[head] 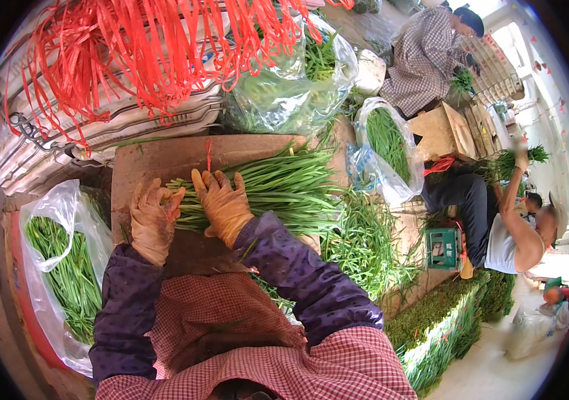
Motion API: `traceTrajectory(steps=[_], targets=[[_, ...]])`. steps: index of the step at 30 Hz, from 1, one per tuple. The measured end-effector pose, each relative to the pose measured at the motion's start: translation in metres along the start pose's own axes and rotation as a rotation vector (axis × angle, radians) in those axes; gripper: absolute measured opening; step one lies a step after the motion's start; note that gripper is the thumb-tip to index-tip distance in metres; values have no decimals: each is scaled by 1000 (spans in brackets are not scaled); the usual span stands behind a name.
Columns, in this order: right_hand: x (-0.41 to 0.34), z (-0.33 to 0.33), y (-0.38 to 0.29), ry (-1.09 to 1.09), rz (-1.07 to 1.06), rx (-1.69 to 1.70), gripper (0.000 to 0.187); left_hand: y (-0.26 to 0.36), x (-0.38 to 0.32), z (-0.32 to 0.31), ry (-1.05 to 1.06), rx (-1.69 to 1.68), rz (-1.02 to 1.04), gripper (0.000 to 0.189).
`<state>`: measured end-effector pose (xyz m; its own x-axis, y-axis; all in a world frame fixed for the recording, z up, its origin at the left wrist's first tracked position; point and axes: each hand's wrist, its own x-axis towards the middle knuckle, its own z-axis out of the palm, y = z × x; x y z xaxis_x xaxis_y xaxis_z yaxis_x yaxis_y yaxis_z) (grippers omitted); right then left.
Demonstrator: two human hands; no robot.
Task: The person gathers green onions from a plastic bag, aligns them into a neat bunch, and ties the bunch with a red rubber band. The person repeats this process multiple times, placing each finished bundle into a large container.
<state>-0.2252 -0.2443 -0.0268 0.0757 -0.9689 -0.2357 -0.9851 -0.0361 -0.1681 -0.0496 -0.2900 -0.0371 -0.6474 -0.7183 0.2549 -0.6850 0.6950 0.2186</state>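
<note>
A bundle of garlic chives [289, 187] lies across a wooden board [164, 150] before me, its stem ends to the left and its leaf tips to the right. My gloved right hand [222, 202] grips the bundle from above near the stem ends, fingers across it and thumb on the near side. Against the stem ends is my gloved left hand [154, 220], fingers bent; whether it pinches anything is unclear. A red plastic tie strip [208, 155] shows on the board just beyond my right fingers; the rest of it is hidden.
Red strips [149, 55] hang over stacked white crates [164, 115]. Bagged greens stand at left [64, 270], far side [289, 95] and right [389, 142]. Loose chives [369, 240] lie right of the board, near stacked bundles [444, 320]. Two people [424, 60] [514, 235] handle greens nearby.
</note>
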Motion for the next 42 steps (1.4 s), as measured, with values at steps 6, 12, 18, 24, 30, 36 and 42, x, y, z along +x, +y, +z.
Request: traceTrajectory(steps=[6, 12, 18, 24, 30, 36, 42], targets=[[7, 32, 5, 232, -119, 462, 87, 56, 24, -44, -168, -105, 249, 98], [-11, 61, 39, 227, 7, -209, 95, 49, 46, 14, -465, 49, 167, 148], [-124, 50, 179, 25, 1148, -376, 25, 44, 42, 33, -499, 179, 80, 145], [-229, 55, 222, 661, 742, 769, 34, 48, 53, 41, -506, 256, 76, 144], [-129, 35, 140, 785, 217, 694, 26, 44, 52, 39, -478, 173, 61, 146], [-131, 45, 102, 596, 138, 239, 26, 45, 59, 40, -543, 107, -13, 147], [-152, 86, 114, 704, 305, 752, 29, 46, 54, 41, -530, 74, -79, 147]])
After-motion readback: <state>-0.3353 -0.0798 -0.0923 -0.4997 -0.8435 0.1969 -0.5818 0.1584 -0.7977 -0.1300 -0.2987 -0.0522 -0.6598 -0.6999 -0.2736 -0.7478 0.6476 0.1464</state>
